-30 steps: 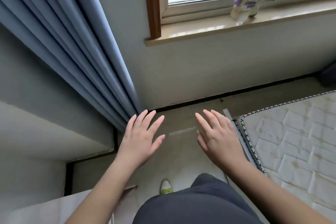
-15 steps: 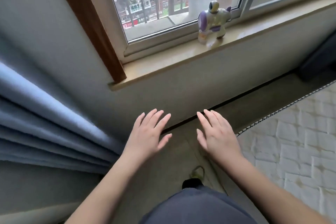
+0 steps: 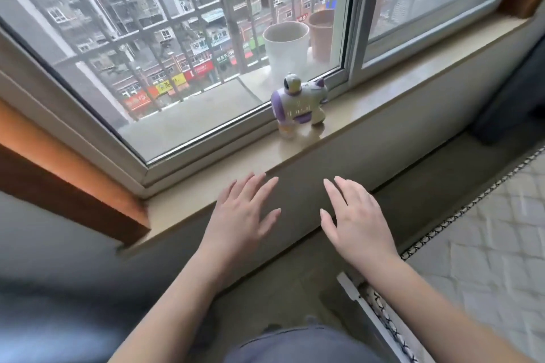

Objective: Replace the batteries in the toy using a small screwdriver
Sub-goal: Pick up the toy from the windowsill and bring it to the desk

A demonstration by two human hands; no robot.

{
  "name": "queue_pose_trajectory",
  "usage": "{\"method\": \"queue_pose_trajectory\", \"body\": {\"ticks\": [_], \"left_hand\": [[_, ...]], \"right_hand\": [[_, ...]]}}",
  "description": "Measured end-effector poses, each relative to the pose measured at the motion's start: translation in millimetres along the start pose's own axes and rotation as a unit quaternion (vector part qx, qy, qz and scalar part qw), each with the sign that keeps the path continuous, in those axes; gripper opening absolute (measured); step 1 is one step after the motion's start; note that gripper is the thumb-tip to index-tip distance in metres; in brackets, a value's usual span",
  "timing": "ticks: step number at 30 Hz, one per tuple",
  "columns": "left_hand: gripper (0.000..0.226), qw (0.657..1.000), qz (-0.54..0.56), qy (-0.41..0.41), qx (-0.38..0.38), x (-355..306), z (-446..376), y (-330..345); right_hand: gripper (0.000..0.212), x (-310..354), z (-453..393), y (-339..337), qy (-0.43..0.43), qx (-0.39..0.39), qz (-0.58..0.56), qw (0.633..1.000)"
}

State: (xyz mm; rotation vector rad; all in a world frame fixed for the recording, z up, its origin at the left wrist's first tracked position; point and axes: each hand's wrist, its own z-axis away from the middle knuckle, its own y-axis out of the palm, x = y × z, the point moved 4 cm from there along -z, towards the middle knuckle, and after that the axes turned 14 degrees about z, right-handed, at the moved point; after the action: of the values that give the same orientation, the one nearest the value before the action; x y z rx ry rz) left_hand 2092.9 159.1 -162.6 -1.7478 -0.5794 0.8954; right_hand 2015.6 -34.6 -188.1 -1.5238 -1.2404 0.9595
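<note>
Toy (image 3: 299, 106) stands upright on windowsill (image 3: 383, 97), against the glass, untouched; no screwdriver or batteries in view; task judged not begun; left hand (image 3: 240, 218) and right hand (image 3: 355, 218) hover below the sill, fingers spread, holding nothing; two pots (image 3: 286, 44) stand outside the pane; nothing blocks the reach.

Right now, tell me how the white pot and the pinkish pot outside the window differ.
The white pot stands nearer the glass and further left; the pinkish pot sits behind it, beside the window frame. The white pot looks larger and shows fully; the pinkish pot is partly hidden behind it. Both stand upright on the outer ledge, behind the toy on the sill.
</note>
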Motion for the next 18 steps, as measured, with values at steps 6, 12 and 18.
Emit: {"method": "queue_pose_trajectory", "body": {"ticks": [6,12,18], "left_hand": [[0.058,1.000,0.010,0.013,-0.002,19.1,-71.4,13.9],[0.066,0.997,0.066,0.020,-0.027,41.0,-136.5,24.7],[0.077,0.993,0.113,0.036,-0.025,67.3,-207.2,24.8]], "right_hand": [[0.056,-20.6,-53.5,12.7,0.025,-0.006,0.002,1.000],[0.054,-31.5,-103.7,36.1,0.035,0.000,0.031,0.999],[0.056,-33.9,-159.5,67.3,0.064,0.032,0.045,0.996]]}}
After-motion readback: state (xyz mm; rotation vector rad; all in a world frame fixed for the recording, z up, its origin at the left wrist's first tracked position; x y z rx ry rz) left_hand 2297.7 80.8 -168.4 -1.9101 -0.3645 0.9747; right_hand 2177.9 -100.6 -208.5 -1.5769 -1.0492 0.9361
